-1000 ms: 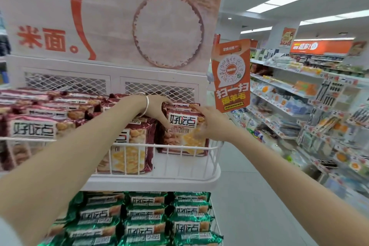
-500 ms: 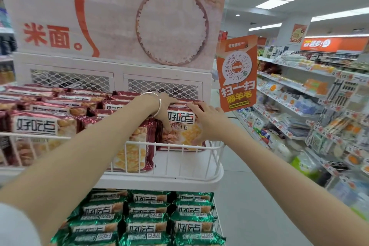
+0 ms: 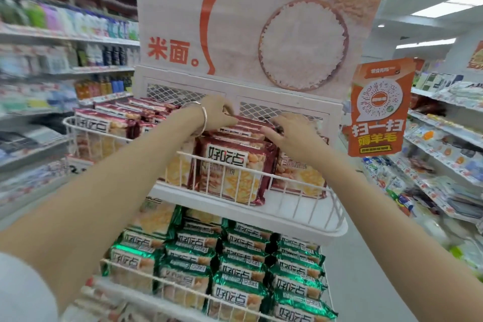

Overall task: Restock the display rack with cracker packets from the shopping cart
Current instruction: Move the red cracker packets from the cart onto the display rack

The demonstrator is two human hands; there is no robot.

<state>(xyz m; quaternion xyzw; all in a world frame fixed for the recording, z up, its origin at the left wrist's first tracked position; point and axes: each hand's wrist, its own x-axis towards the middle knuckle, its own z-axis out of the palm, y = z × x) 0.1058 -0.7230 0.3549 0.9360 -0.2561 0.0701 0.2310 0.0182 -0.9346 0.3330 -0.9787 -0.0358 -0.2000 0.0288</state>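
Observation:
The white wire display rack [image 3: 336, 219] has a top shelf holding upright rows of red cracker packets [image 3: 232, 172]. My left hand [image 3: 218, 112], with a silver bangle on the wrist, reaches over the middle row and pinches the top edges of the rear packets between curled fingers and thumb. To its right, my right hand [image 3: 292, 134] lies on the tops of the same row with fingers stretched toward the left. Green cracker packets [image 3: 235, 256] fill the shelf below. The shopping cart is out of view.
A large rice poster [image 3: 261, 34] tops the rack above a mesh back panel. An orange QR sign [image 3: 379, 107] hangs at its right corner. Stocked store shelves run along the left [image 3: 65, 39] and right [image 3: 444, 138], with aisle floor [image 3: 366, 269] to the rack's right.
My view has swung to the right and nearer, so the rack now sits centred. Both hands have moved from the packet's sides up onto the tops of the row.

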